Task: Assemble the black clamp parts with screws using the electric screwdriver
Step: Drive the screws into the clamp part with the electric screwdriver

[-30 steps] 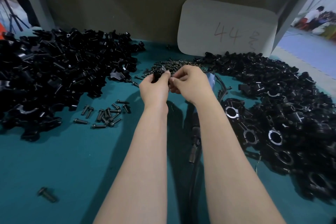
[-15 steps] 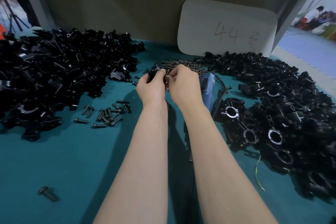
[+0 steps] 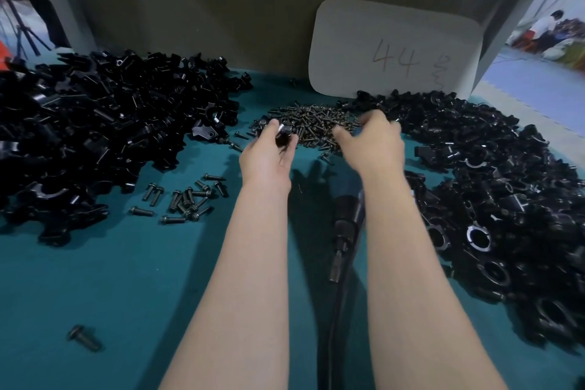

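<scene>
My left hand (image 3: 267, 157) grips a small black clamp part (image 3: 282, 137) between thumb and fingers, just in front of a heap of small dark screws (image 3: 311, 125). My right hand (image 3: 373, 144) hovers blurred over the right edge of that screw heap, fingers loosely spread; I cannot see whether it holds a screw. The electric screwdriver (image 3: 345, 225) lies on the teal table (image 3: 126, 294) between my forearms, its cable running toward me.
A big pile of black clamp parts (image 3: 95, 130) fills the left side and a second pile of black clamps (image 3: 493, 199) the right. Larger bolts (image 3: 183, 199) lie scattered left of my left arm, one bolt (image 3: 84, 337) near the front. A grey card (image 3: 395, 51) stands behind.
My hands were together working on the clamp part; now they have separated. The right hand moved right and forward over the screw heap, while the left keeps the part.
</scene>
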Action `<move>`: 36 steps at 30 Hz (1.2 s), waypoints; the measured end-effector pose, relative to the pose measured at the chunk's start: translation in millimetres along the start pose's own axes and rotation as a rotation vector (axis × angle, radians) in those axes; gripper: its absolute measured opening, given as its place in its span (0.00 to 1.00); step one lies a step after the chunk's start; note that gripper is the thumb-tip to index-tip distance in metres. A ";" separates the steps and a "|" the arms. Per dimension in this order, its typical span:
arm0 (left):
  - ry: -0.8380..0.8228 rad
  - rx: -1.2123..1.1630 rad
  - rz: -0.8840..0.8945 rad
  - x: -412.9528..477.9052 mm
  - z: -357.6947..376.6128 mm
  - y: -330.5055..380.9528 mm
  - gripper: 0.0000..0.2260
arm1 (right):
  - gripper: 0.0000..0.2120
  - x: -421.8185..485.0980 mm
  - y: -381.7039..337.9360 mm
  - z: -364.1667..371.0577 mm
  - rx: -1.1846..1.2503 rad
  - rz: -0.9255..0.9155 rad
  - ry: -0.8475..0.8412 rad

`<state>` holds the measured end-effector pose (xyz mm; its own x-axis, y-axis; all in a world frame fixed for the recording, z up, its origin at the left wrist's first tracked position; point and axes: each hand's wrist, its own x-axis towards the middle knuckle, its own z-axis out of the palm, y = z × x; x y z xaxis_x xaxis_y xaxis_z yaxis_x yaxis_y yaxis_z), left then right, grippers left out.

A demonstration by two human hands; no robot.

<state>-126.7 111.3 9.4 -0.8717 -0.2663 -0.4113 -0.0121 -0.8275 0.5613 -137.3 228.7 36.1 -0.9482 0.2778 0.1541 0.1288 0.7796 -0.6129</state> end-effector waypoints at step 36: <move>-0.309 -0.186 -0.073 -4.7 -5.7 7.7 0.03 | 0.17 -4.5 8.8 -34.9 2.022 0.462 -0.248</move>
<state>-119.9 103.4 11.6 -0.9790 -0.0644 -0.1932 -0.0156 -0.9222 0.3864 -121.7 253.9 57.1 -0.9791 0.0300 -0.2010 0.0513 -0.9206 -0.3870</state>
